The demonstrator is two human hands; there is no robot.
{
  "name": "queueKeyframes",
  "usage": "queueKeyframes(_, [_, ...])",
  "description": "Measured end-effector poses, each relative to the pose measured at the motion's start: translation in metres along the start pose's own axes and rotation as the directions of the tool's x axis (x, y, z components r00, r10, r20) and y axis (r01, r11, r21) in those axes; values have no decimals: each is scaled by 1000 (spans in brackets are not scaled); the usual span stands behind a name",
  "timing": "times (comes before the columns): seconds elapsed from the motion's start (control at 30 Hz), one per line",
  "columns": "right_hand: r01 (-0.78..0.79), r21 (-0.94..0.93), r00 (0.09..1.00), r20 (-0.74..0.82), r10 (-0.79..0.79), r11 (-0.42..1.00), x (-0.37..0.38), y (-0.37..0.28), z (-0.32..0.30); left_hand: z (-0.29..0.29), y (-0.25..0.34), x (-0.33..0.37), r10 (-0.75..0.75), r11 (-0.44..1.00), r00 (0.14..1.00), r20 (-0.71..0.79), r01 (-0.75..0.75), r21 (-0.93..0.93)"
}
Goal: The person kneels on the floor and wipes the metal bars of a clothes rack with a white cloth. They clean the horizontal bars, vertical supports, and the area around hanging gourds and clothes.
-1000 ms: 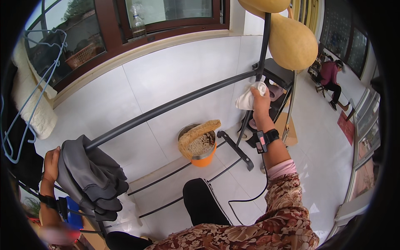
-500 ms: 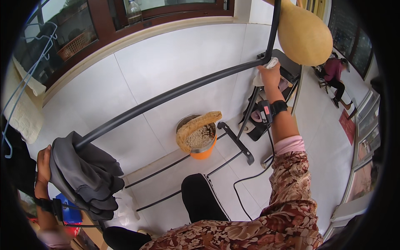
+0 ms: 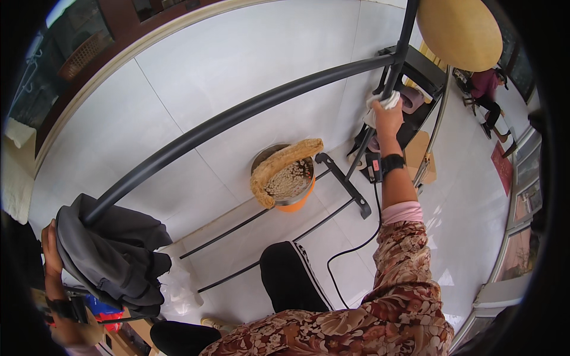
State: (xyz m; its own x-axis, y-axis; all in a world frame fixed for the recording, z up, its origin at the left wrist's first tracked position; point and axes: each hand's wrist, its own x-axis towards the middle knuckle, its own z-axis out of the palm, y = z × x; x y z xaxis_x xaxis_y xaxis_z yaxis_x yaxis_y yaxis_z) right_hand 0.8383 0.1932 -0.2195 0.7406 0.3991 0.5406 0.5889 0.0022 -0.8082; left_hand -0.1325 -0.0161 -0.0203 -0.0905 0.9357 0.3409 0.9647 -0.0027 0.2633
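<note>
The right hand (image 3: pixel 389 118) curls its fingers round a white cloth (image 3: pixel 390 101), between them and the right upright (image 3: pixel 392 79) of the dark rack (image 3: pixel 237 117); the left hand (image 3: pixel 51 249) touches a grey garment (image 3: pixel 119 252) at its left end (grip: cannot tell).

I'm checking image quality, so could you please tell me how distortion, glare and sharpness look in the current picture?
Head view: the dark-grey tubular metal rail bows, likely fisheye distortion; head view: bright patches lie on the white tiled floor at right; head view: the right hand on a crumpled white cloth looks fairly sharp, while the left forearm looks smeared near the edge.
</note>
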Motion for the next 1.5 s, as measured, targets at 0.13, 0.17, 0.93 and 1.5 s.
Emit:
queueKeyframes(0.13, [-68,-12,997,33,68,998,-30,45,10,-6,0,-7,136,979,990,41,-141,145])
queueKeyframes(0.17, [-88,-27,995,36,89,996,-36,54,13,-7,1,-7,158,970,986,50,-164,180])
queueKeyframes(0.93, [-683,-157,528,569,631,713,-264,331,-3,-1,27,-16,73,996,996,-49,-70,54])
queueKeyframes(1.5, [-702,-366,419,483,769,611,-422,264,-186,13,150,4,113,971,994,-9,-112,-209])
